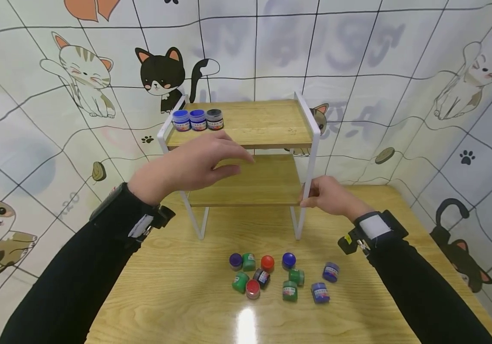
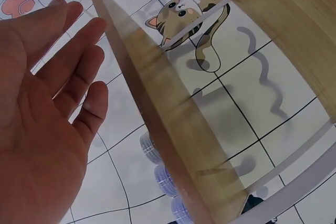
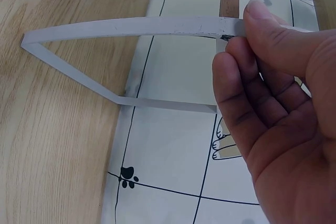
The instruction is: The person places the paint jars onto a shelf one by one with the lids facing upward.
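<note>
A two-tier wooden shelf with a white metal frame stands on the table. My right hand pinches its right front leg beside the lower board, thumb on one side and fingers on the other. In front of the shelf hovers my left hand, fingers loosely bent and holding nothing, apart from the boards. Two blue paint jars and a black paint jar stand in a row at the upper board's left end. The left wrist view shows that palm without anything in it.
Several small paint jars lie or stand on the table before the shelf, among them a red jar, a green jar, a purple jar and a blue jar. A cat-printed sheet hangs behind.
</note>
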`<move>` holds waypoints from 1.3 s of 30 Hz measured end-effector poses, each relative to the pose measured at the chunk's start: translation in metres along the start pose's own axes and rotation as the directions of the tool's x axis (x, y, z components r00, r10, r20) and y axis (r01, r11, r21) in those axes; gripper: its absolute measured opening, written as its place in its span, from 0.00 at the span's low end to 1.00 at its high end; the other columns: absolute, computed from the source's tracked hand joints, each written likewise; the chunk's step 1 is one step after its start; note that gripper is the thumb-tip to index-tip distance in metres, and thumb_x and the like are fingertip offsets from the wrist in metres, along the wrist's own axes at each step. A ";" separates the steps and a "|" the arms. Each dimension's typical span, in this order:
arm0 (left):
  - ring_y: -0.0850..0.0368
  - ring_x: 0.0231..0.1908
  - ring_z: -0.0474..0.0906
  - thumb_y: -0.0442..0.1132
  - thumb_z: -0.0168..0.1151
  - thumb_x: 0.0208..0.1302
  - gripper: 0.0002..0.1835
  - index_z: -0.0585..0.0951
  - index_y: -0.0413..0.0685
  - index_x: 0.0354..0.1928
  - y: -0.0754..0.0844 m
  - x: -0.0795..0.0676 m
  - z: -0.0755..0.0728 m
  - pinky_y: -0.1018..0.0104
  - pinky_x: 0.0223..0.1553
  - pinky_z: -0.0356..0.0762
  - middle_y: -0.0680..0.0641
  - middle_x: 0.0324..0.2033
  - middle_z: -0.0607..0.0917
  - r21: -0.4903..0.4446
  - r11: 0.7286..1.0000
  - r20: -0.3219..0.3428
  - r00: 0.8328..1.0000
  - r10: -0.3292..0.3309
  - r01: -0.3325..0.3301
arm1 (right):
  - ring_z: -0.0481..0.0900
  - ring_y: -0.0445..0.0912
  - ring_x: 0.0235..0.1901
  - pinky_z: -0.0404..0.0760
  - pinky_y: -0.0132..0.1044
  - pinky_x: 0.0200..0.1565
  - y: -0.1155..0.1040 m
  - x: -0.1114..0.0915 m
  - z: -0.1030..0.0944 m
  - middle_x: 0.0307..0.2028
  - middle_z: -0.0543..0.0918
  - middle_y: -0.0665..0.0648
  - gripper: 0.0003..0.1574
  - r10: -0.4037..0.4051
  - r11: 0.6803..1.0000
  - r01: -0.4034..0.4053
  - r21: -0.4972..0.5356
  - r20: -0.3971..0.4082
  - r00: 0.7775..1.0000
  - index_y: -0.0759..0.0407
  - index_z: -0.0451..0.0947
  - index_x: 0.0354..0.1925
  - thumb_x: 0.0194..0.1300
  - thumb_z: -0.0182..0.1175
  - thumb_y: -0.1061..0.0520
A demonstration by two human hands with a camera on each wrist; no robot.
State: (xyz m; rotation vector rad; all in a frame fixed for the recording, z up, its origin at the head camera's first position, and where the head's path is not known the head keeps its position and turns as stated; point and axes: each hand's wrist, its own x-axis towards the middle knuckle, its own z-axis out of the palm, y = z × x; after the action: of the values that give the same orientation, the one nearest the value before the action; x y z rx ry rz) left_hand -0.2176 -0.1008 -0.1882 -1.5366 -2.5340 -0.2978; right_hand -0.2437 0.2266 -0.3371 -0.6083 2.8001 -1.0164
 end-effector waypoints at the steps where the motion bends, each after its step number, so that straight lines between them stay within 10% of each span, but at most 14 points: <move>1: 0.55 0.52 0.76 0.40 0.58 0.70 0.14 0.82 0.52 0.55 0.000 -0.001 0.002 0.59 0.54 0.74 0.54 0.50 0.85 -0.009 1.000 0.013 1.000 0.006 -0.006 | 0.81 0.46 0.33 0.79 0.39 0.40 0.000 0.000 0.000 0.31 0.87 0.55 0.03 0.004 1.000 -0.004 0.001 -0.001 1.000 0.61 0.83 0.35 0.61 0.66 0.63; 15: 0.56 0.55 0.77 0.42 0.58 0.70 0.15 0.81 0.51 0.57 -0.003 -0.022 0.059 0.60 0.57 0.75 0.53 0.54 0.84 -0.119 0.991 0.185 0.982 -0.042 0.065 | 0.82 0.45 0.34 0.80 0.39 0.40 0.001 0.000 0.000 0.31 0.87 0.55 0.02 -0.010 1.000 0.010 0.003 -0.003 1.000 0.61 0.83 0.35 0.61 0.66 0.64; 25: 0.56 0.52 0.80 0.43 0.58 0.70 0.17 0.79 0.54 0.59 -0.005 -0.036 0.110 0.60 0.56 0.77 0.53 0.56 0.82 -0.164 0.967 0.358 0.925 -0.126 0.195 | 0.81 0.46 0.33 0.79 0.39 0.40 -0.001 -0.001 -0.001 0.31 0.87 0.55 0.02 0.006 1.000 -0.006 0.004 -0.004 1.000 0.61 0.83 0.35 0.61 0.66 0.64; 39: 0.61 0.43 0.80 0.44 0.61 0.68 0.17 0.79 0.56 0.58 -0.020 -0.059 0.169 0.65 0.47 0.78 0.54 0.55 0.83 -0.169 0.943 0.413 0.889 -0.197 0.287 | 0.81 0.46 0.34 0.79 0.39 0.40 0.004 0.000 0.002 0.32 0.87 0.55 0.03 0.006 1.000 -0.006 0.001 -0.003 1.000 0.61 0.83 0.36 0.61 0.65 0.63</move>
State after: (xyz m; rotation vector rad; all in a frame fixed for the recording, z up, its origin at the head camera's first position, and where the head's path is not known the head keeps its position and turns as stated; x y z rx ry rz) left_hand -0.2140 -0.1176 -0.3677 -1.4720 -3.1178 -0.3519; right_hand -0.2450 0.2281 -0.3406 -0.5978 2.8019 -1.0184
